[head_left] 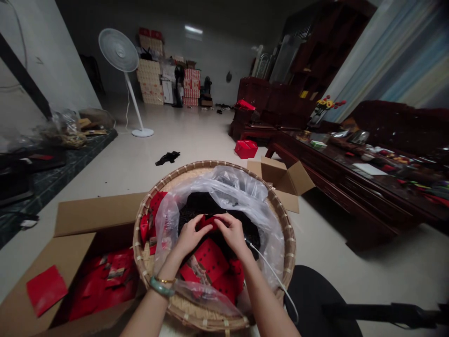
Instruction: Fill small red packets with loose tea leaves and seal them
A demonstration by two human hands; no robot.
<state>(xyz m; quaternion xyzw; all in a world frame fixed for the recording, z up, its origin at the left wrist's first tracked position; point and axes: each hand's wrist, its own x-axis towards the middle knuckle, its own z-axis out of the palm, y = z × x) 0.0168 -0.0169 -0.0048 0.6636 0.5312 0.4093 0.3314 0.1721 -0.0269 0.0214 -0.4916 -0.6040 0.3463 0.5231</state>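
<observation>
— While the left hand (191, 236) and right hand (233, 233) nearly meet, what do they pinch?
— A small red packet (206, 222), gripped by the fingers of both, its long axis lying crosswise, partly hidden.
— Where is it?
— Above dark loose leaves (199, 206) inside a clear plastic bag (224, 185), in a round woven bamboo basket (285, 224), beside a brown cardboard box (94, 213).
</observation>
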